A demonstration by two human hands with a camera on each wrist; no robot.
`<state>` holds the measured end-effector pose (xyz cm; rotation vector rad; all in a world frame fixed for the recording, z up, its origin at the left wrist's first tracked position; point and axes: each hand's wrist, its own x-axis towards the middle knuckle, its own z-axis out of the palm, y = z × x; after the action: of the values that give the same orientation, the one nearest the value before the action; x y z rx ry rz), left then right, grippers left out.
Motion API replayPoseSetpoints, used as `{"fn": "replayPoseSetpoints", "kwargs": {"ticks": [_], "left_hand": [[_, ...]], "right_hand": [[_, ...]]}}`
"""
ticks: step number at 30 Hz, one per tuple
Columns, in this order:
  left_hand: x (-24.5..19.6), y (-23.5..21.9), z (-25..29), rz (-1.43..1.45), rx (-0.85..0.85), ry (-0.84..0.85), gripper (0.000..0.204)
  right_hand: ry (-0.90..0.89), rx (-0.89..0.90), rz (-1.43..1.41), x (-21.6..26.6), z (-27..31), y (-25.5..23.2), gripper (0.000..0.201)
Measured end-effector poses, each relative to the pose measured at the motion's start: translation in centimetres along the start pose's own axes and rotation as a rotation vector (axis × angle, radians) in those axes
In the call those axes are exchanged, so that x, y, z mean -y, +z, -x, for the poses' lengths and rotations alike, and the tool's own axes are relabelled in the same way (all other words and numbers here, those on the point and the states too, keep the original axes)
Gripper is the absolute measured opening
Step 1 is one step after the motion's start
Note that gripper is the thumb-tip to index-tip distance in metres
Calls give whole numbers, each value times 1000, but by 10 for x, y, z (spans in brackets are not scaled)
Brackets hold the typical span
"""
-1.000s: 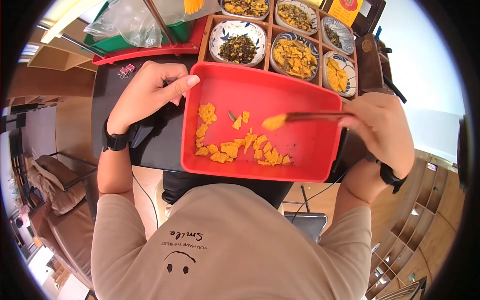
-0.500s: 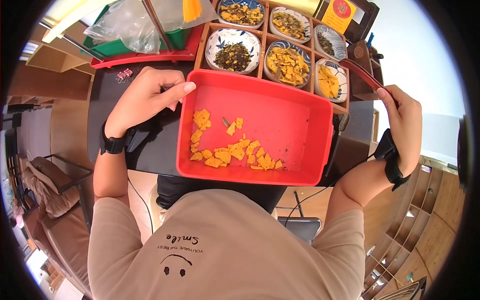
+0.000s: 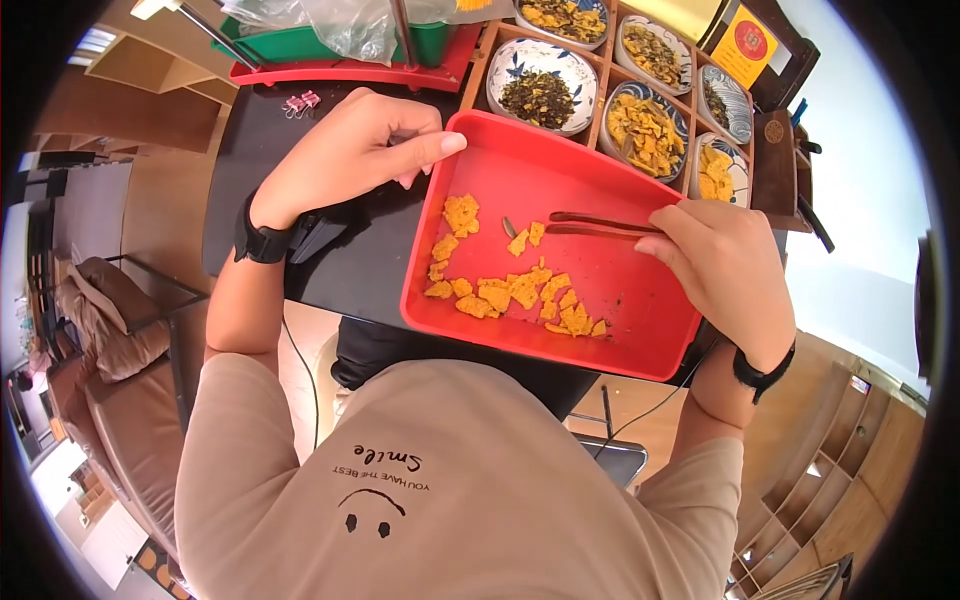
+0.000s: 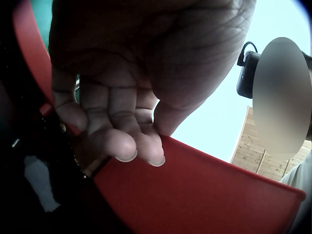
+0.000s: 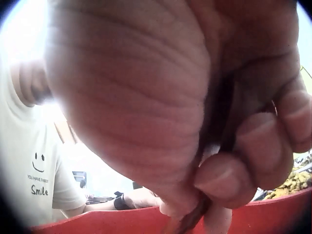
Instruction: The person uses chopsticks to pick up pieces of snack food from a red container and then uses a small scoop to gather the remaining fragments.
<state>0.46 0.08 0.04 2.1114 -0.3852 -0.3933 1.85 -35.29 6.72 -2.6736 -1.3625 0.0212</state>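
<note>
A red plastic bin (image 3: 590, 170) stands at the table's front edge, holding yellow flaky pieces (image 3: 495, 295) and a small dark greenish piece (image 3: 508, 228). My left hand (image 3: 365, 150) pinches the bin's upper left corner, thumb over the rim; the left wrist view shows its fingertips (image 4: 122, 144) against the outer wall. In my right hand (image 3: 725, 265) is a pair of dark brown tweezers (image 3: 600, 225), held between thumb and fingers over the bin. The tweezers' two tips stand apart with nothing between them, close beside a small yellow piece (image 3: 537, 234).
Behind the bin, a wooden compartment tray (image 3: 607, 75) carries several patterned bowls of dried bits, among them a bowl of yellow pieces (image 3: 716, 175) at right. A green tray (image 3: 430, 45) with plastic bags sits on a red base. Pink binder clips (image 3: 301, 104) lie on the black table (image 3: 260, 180).
The tweezers carried a yellow piece rightward out of the bin, reached the right-hand bowl, and are back over the bin without it. My left hand has kept its grip on the corner.
</note>
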Motion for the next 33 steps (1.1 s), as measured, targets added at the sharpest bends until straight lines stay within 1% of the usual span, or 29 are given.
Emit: {"fn": "replayPoseSetpoints", "kwargs": {"ticks": [1, 3, 10, 16, 18, 19, 21, 25, 30, 33], "left_hand": [[0, 0, 0, 1, -3, -2, 39], [0, 0, 0, 10, 1, 5, 40], [-1, 0, 0, 27, 9, 2, 41], [-1, 1, 0, 22, 0, 14, 42], [-1, 1, 0, 15, 0, 20, 42], [0, 0, 0, 15, 1, 20, 42], [1, 0, 0, 8, -2, 27, 43], [1, 0, -1, 12, 2, 26, 42], [2, 0, -1, 15, 7, 22, 42], [2, 0, -1, 22, 11, 29, 43]], "right_hand": [[-4, 1, -1, -1, -1, 2, 24], [37, 60, 57, -1, -2, 6, 26], [30, 87, 33, 0, -5, 14, 27], [-15, 139, -31, 4, -5, 10, 25], [-38, 202, -75, 7, -6, 7, 25], [-38, 202, -76, 7, -6, 7, 25], [-84, 226, -97, 6, -6, 7, 26], [-75, 193, -111, 7, -4, 3, 26], [-32, 328, -121, 6, -3, -8, 28], [-38, 324, -123, 5, -2, -5, 29]]}}
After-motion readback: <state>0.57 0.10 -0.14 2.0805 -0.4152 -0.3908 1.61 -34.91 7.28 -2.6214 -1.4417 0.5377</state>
